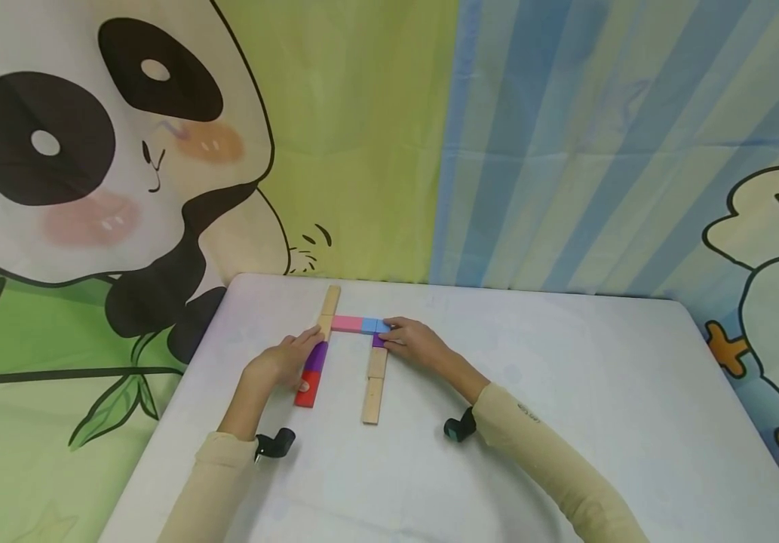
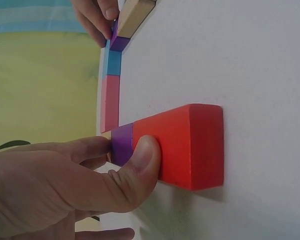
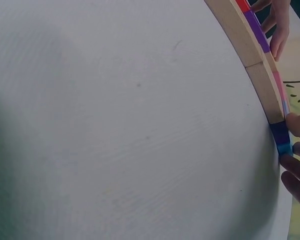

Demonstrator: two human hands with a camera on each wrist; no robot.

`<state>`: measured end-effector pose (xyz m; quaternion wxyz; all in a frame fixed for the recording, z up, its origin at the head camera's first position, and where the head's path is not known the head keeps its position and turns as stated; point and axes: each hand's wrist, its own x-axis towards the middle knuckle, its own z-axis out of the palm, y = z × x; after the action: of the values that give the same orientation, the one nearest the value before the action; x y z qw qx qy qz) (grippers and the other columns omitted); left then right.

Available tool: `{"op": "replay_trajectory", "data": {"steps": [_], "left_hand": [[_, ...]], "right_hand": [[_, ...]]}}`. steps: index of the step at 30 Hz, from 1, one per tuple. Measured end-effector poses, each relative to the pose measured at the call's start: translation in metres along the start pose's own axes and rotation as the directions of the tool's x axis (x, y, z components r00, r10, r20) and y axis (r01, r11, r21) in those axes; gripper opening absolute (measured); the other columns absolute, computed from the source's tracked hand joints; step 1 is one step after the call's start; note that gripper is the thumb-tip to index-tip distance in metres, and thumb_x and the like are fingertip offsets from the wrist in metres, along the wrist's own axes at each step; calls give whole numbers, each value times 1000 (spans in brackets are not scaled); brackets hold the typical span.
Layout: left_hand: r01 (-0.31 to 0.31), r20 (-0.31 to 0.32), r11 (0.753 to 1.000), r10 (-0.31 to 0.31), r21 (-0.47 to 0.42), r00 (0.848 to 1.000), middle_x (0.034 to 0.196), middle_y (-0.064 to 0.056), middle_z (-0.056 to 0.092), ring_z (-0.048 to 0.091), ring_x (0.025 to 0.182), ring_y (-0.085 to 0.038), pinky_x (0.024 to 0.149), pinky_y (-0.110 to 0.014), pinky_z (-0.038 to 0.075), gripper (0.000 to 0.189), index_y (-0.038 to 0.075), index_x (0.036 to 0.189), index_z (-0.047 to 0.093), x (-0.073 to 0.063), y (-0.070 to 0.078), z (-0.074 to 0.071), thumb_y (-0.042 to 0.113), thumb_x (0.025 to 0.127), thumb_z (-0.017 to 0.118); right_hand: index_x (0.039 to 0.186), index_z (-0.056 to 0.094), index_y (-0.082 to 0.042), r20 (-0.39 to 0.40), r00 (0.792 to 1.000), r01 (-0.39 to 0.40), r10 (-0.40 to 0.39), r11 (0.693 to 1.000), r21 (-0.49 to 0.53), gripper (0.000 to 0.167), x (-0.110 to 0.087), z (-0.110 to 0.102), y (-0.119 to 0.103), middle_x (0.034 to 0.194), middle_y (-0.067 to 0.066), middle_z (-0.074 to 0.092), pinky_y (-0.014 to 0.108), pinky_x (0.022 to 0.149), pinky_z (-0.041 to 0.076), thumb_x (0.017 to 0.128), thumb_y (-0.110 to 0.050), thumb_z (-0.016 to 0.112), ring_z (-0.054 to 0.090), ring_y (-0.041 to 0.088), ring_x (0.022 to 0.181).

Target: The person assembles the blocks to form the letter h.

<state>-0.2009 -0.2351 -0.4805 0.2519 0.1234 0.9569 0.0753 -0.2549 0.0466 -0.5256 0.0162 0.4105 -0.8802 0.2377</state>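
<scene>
Wooden blocks lie end to end on the white table in an h-like outline. The left row has a red block (image 2: 180, 145) nearest the body, then a purple block (image 2: 122, 144) and plain wood blocks (image 1: 331, 300). My left hand (image 1: 286, 360) rests along this row, thumb on the red block, fingertips by the purple one's far end. A pink block (image 1: 347, 323) and blue blocks (image 1: 369, 325) form the crosspiece. At its right end my right hand (image 1: 418, 343) pinches the end blue block (image 3: 285, 148), thumb beside a small purple block (image 3: 279, 132). Plain wood blocks (image 1: 373, 400) continue toward the body.
The white tabletop (image 1: 565, 392) stretches widely to the right of the blocks. A printed panda curtain (image 1: 362, 136) hangs behind the table's back edge. Black wrist-camera mounts (image 1: 275, 443) stick out inward from both wrists.
</scene>
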Motion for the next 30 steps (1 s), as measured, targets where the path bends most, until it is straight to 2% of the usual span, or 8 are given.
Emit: {"op": "replay_trajectory", "data": {"steps": [7,10,15,23,27,30], "left_hand": [[7,0,1000,-7,17,1000,164,-10,12,29,143,-42,99,-52,50,97,12,154,23,0,1,0,17,77,81],[15,-7,999,-15,36,1000,164,-9,13,30,143,-41,101,-53,49,97,13,154,23,-1,4,-1,18,77,81],[24,-17,994,-22,111,1000,164,-11,15,31,143,-40,107,-57,42,95,11,154,24,-6,10,-2,20,78,80],[-2,-49,982,11,189,999,161,-14,23,33,142,-40,109,-58,38,91,7,152,28,-11,15,0,18,78,79],[-19,-70,987,30,157,997,161,-11,25,33,143,-38,109,-58,39,88,11,153,29,-11,10,5,20,80,78],[-29,-75,998,34,62,997,161,-10,24,30,144,-39,108,-60,39,84,13,153,29,-15,3,5,24,83,75]], "right_hand": [[118,70,-7,-4,999,-49,49,999,2,28,-2,-2,-1,133,17,61,42,100,52,94,-20,63,61,29,121],[121,69,-8,-39,996,-83,83,996,15,29,-4,-3,-1,134,15,61,42,103,50,97,-21,60,60,29,123],[127,64,-7,-97,986,-123,135,986,115,33,-11,-3,2,132,15,61,44,106,47,97,-19,58,58,29,125],[125,65,-4,-202,966,-122,159,975,184,32,-34,-8,8,126,16,64,45,98,52,95,-15,61,62,30,116],[125,64,-3,-211,962,-137,170,977,162,33,-47,-12,7,124,17,64,45,99,51,95,-16,61,62,31,117],[126,64,-4,-215,960,-156,181,979,129,34,-56,-14,6,126,16,63,45,101,50,94,-18,62,61,31,119]]}}
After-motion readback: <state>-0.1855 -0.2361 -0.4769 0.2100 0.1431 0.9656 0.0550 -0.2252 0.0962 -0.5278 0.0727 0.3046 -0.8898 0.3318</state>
